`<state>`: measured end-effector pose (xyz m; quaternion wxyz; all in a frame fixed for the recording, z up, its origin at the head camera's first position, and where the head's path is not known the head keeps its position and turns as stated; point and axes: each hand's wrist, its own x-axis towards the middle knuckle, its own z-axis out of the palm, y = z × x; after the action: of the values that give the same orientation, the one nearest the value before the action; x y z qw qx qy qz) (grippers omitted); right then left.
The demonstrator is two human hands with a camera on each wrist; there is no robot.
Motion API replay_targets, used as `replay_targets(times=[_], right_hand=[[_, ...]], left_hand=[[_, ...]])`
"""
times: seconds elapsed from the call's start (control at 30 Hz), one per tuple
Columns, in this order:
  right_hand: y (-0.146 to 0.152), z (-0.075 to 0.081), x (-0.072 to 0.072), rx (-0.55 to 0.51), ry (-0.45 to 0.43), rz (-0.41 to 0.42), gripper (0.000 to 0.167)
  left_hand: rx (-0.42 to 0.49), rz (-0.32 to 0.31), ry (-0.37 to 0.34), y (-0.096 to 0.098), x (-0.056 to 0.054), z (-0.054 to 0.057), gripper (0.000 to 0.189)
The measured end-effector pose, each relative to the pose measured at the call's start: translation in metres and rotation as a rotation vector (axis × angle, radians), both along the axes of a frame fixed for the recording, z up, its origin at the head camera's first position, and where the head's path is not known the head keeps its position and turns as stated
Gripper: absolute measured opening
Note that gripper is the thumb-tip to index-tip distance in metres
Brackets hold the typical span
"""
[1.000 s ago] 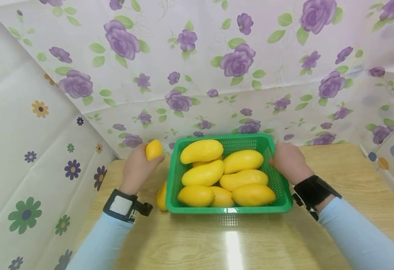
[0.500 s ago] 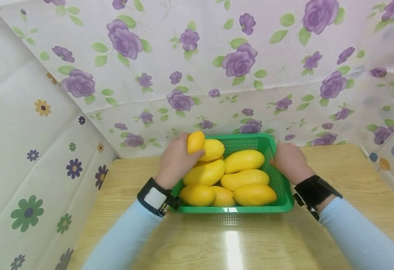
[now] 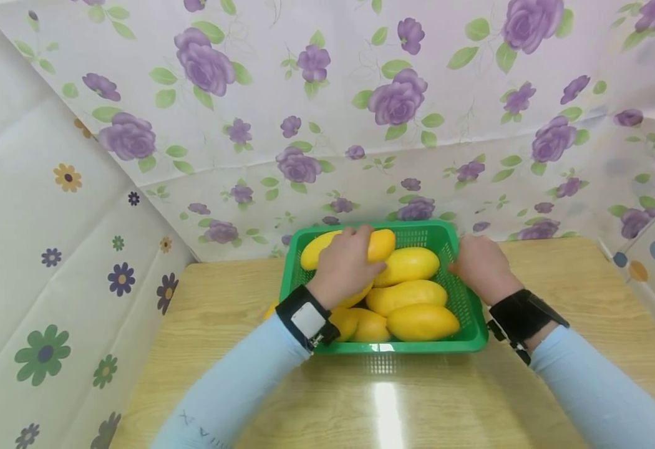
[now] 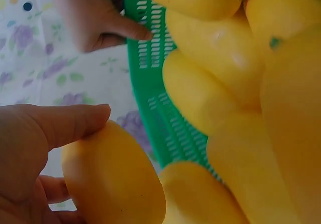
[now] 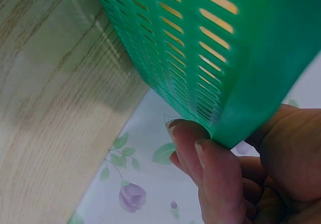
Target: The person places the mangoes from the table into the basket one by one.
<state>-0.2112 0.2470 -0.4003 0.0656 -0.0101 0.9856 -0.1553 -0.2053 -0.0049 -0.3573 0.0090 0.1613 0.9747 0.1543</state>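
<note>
A yellow mango (image 4: pixel 118 179) is gripped between the thumb and fingers of my left hand (image 3: pixel 347 262), over the back of the green plastic basket (image 3: pixel 383 347). Several more mangoes lie inside, such as one at the front right (image 3: pixel 423 322) and one at the right (image 3: pixel 412 265). My left hand and wrist hide part of the pile. My right hand (image 3: pixel 483 265) holds the basket's right side by the rim; in the right wrist view its fingers (image 5: pixel 220 179) curl under the rim from outside, with the thumb on the inner side.
The basket stands on a wooden table (image 3: pixel 215 349) near its back edge. Another mango (image 3: pixel 271 310) lies outside, left of the basket, mostly hidden by the left arm. A flowered sheet (image 3: pixel 327 112) covers the wall behind, and another patterned sheet (image 3: pixel 75 249) hangs at the left.
My left hand has carried its mango from left of the basket rightward, over the rim, to above the mangoes at the back. The right hand has stayed at the basket's right rim.
</note>
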Motion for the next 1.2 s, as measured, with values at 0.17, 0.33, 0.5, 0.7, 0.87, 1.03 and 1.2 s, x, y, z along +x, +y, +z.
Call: replay_targets(times=[0.17, 0.33, 0.5, 0.7, 0.87, 1.03, 1.2], right_hand=[[-0.001, -0.001, -0.002, -0.003, -0.013, -0.008, 0.027], [0.001, -0.003, -0.002, -0.001, -0.025, -0.016, 0.027], [0.002, -0.004, -0.002, 0.005, -0.005, -0.006, 0.027], [0.001, -0.003, -0.002, 0.004, 0.004, 0.001, 0.028], [0.0, -0.002, -0.001, 0.005, 0.013, 0.0, 0.028], [0.0, -0.002, -0.001, 0.007, 0.021, 0.002, 0.029], [-0.001, -0.001, -0.001, 0.002, 0.012, -0.004, 0.029]], left_hand=[[-0.052, -0.059, -0.005, 0.021, -0.002, -0.008, 0.068], [-0.082, -0.11, -0.023, 0.037, -0.004, -0.017, 0.065], [-0.106, -0.164, -0.04, 0.046, -0.007, -0.03, 0.063], [-0.114, -0.176, -0.08, 0.051, -0.01, -0.038, 0.064], [-0.133, -0.175, -0.082, 0.052, -0.013, -0.04, 0.065], [-0.148, -0.183, -0.089, 0.051, -0.015, -0.042, 0.064], [-0.162, -0.193, -0.11, 0.05, -0.016, -0.044, 0.064]])
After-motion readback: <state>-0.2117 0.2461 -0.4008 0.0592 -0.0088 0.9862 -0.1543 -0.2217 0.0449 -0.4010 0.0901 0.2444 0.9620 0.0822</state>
